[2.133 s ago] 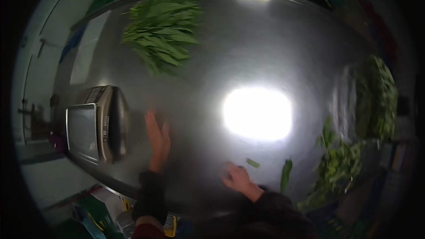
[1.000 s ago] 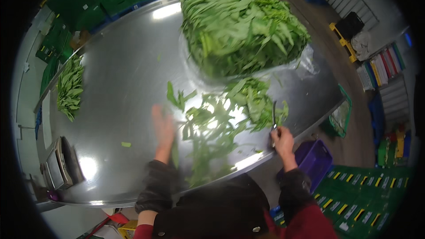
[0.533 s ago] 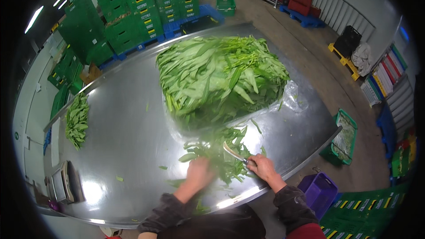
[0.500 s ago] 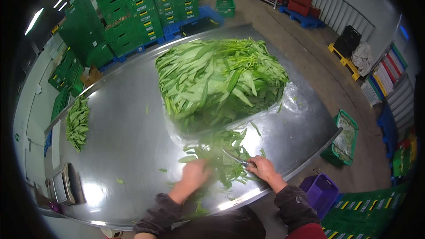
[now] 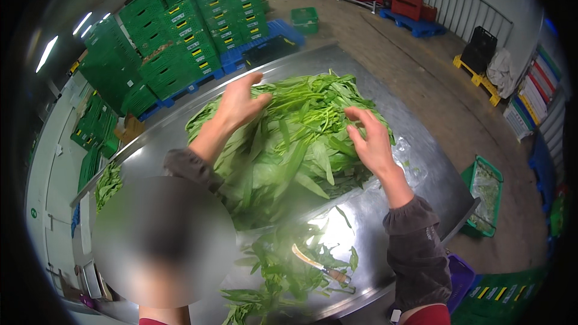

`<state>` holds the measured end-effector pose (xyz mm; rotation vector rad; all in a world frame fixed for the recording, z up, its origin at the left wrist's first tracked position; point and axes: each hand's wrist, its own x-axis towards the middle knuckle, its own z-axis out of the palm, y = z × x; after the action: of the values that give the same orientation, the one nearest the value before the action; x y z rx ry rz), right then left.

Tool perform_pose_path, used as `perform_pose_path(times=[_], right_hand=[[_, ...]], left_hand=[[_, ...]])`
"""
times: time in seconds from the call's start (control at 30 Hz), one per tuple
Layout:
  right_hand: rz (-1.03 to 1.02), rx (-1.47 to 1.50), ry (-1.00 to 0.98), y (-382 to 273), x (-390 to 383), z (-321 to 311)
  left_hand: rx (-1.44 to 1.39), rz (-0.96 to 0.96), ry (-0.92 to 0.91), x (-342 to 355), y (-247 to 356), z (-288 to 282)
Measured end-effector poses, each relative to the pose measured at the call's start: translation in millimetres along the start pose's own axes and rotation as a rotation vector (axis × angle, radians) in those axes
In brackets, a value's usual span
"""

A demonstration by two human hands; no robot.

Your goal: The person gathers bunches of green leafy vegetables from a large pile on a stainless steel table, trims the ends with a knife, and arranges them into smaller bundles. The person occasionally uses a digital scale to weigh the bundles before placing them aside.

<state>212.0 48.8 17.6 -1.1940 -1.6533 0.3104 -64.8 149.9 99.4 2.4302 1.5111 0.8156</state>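
Observation:
A large heap of long-leafed green vegetables lies on the steel table, stems toward its far right part. My left hand hovers over the heap's far left side, fingers and thumb apart with nothing in them. Above the right side of the heap, my right hand is also open, thumb and fingers spread near the stems. A curved knife with a wooden handle rests on the table close to me, among loose cut leaves. A round blurred patch hides the lower left.
A smaller leafy bunch lies at the table's left end. Stacked green crates stand beyond on blue pallets. To the right on the floor are a green crate with a plastic liner and a purple basket.
My right hand has let go of the knife, now lying on the table. Both hands have moved forward from the loose leaves to over the heap, and both are open.

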Motion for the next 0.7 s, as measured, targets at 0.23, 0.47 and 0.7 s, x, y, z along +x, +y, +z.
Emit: perform_pose_path(times=[0.23, 0.47, 0.7], right_hand=[[-0.015, -0.051, -0.411, 50, 50, 12], [-0.048, -0.188, -0.708, 67, 74, 24], [-0.065, -0.352, -0.831, 43, 84, 20]], left_hand=[[0.230, 0.007, -0.287, 50, -5, 86], [0.167, 0.093, -0.210, 60, -7, 74], [0.071, -0.019, -0.383, 27, 5, 89]])
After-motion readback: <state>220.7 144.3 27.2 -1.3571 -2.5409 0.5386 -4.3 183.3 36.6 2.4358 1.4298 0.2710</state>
